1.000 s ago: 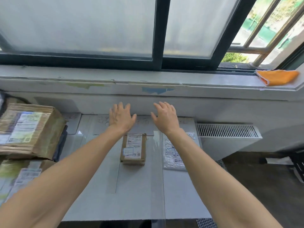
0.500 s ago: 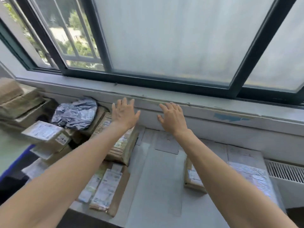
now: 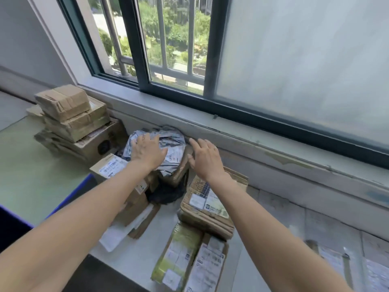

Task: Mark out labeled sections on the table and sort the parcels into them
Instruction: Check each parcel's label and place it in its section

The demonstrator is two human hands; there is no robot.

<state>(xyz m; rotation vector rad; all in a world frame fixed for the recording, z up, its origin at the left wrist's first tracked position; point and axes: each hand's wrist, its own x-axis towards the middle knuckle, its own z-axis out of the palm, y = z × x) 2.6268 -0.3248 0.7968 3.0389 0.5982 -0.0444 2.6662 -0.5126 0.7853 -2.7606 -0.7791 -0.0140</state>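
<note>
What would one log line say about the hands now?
left hand: rests on grey plastic parcel | right hand: open beside it | step: likely pickup

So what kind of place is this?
Likely a parcel-sorting corner of an office or mailroom: taped cardboard boxes stacked beside the window, a grey mailer bag under the left hand, and flat labelled parcels.

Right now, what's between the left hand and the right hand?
In the head view, the labelled end of the grey mailer bag lies between them; the left hand rests on it, the right hand is beside it.
</note>
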